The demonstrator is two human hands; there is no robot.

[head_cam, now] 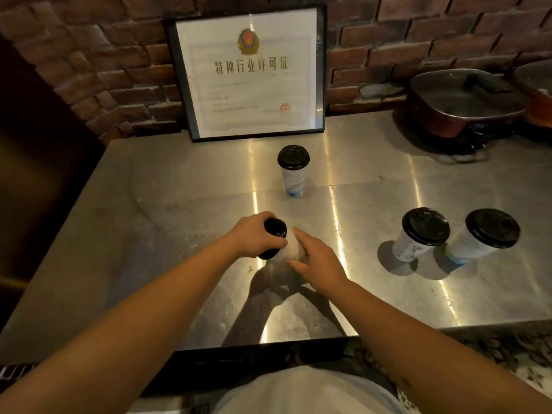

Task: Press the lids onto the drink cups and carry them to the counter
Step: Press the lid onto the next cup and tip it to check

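Observation:
A white paper cup (290, 249) with a black lid (274, 230) is tilted over to the left above the steel counter (167, 222). My left hand (254, 237) grips the lid end. My right hand (316, 258) lies against the cup's body with its fingers spread. Three more lidded cups stand upright: one cup (293, 171) at the middle back, and two side by side at the right, a nearer-left cup (418, 234) and a right cup (484, 236).
A framed certificate (251, 73) leans on the brick wall at the back. A dark lidded pan (466, 100) sits at the back right, with another pot beside it. The counter's front edge (268, 345) runs just before my body.

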